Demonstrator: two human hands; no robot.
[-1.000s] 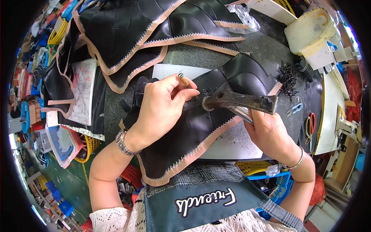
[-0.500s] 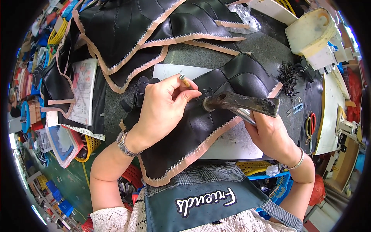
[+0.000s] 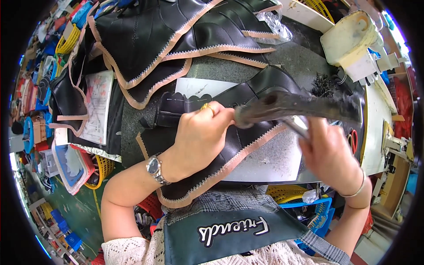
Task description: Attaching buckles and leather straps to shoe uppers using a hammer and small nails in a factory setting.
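A black leather shoe upper with a tan zigzag-stitched edge lies before me on a white board. Closed and pressed low over its middle, my left hand pinches a slim metal punch, now mostly hidden by the fingers and hammer. A gold-coloured band shows at its fingers. In my right hand, blurred by motion, is a hammer with a metal handle. The round face of its dark head is right beside my left fingertips; whether they touch, I cannot tell.
More black uppers are stacked at the far side. At right are a pile of black scraps, red-handled scissors and a stained cream container. A clear-covered paper lies left. Baskets, one yellow, stand below the table edge.
My left hand has turned over and come down to the right, hiding the punch that stuck up from its fingers. My right hand has moved right and the hammer head looks larger and blurred.
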